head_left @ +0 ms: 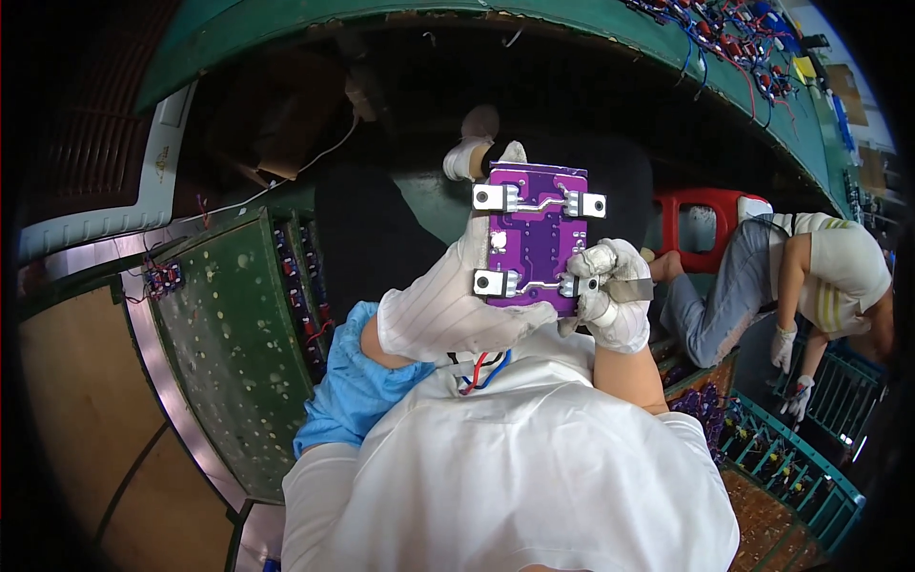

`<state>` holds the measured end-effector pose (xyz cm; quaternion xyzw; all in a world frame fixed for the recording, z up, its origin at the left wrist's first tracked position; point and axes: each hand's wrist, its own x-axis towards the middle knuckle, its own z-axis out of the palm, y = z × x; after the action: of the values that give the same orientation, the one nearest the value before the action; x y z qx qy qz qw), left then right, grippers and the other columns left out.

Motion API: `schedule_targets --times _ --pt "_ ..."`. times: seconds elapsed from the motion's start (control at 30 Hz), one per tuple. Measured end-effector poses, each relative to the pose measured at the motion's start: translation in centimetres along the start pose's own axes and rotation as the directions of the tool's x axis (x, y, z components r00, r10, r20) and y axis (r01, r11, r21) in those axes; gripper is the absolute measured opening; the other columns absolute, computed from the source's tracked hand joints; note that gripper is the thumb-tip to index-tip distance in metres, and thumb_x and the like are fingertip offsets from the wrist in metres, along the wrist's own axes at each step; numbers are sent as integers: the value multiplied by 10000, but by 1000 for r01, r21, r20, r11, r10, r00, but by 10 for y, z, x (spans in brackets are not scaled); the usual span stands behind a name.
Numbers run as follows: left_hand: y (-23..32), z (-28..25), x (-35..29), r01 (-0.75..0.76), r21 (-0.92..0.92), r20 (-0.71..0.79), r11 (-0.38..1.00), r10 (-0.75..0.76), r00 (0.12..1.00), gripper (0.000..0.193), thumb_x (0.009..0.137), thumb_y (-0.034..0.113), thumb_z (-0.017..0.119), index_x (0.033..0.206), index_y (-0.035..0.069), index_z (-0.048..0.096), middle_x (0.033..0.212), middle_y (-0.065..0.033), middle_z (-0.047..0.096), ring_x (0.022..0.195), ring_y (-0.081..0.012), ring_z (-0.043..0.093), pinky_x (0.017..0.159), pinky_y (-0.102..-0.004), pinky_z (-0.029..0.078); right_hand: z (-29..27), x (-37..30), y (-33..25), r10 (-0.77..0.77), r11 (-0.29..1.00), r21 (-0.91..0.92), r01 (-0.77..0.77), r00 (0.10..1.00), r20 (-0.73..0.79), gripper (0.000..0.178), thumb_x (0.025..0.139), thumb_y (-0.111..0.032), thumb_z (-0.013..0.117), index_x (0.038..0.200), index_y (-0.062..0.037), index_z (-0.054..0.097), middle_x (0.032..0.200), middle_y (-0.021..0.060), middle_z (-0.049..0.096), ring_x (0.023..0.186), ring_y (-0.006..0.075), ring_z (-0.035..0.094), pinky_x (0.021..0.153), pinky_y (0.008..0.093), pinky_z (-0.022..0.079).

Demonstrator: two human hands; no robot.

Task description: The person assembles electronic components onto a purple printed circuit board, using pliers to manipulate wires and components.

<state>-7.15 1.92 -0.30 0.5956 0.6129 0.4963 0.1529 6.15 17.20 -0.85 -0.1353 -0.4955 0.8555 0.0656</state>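
Left hand (448, 310) cradles the purple circuit board (536, 238) upright for a clear view, fingers closed around it, while right hand (610, 296) pinches its lower-right metal tab (583, 284).

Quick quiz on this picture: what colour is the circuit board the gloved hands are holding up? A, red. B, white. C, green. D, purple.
D: the circuit board is purple with silver metal tabs at its corners, held between the white-gloved left hand and the right hand.
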Motion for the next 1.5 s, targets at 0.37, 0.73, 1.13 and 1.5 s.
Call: schedule_targets --times 0.37,0.73,1.13,1.5 --pt "-6 17 -11 150 -900 -4 410 -351 936 583 746 83 633 1250 -5 352 1050 -75 590 952 -155 587 861 -317 488 13 -1 7 -212 962 -167 216 976 47 390 739 -51 699 1076 36 524 982 85 579 870 136 588 780 279 495" --pt "-11 27 -22 138 -990 143 -41 -401 905 852 696 104 755 1378 65 246 1322 -148 411 1174 -262 486 961 -390 455 34 -9 3 -216 949 -198 244 964 153 435 768 -7 638 1172 -2 476 977 79 612 869 110 606 768 237 491" --pt "-13 32 1 13 -999 25 -33 -404 914 963 724 802 364 1452 228 103 1403 -163 314 1171 -333 463 944 -485 437 30 -3 9 -262 946 -160 282 955 137 474 802 -6 617 1225 2 402 995 94 610 889 133 614 819 277 494" --pt "-19 33 -8 -117 -908 83 -401 -447 890 719 869 607 360 1437 205 179 1354 -188 377 1167 -366 466 912 -522 461 32 -1 3 -240 896 -352 270 962 128 401 806 -35 619 1172 -3 461 1033 86 593 926 122 590 831 264 478"
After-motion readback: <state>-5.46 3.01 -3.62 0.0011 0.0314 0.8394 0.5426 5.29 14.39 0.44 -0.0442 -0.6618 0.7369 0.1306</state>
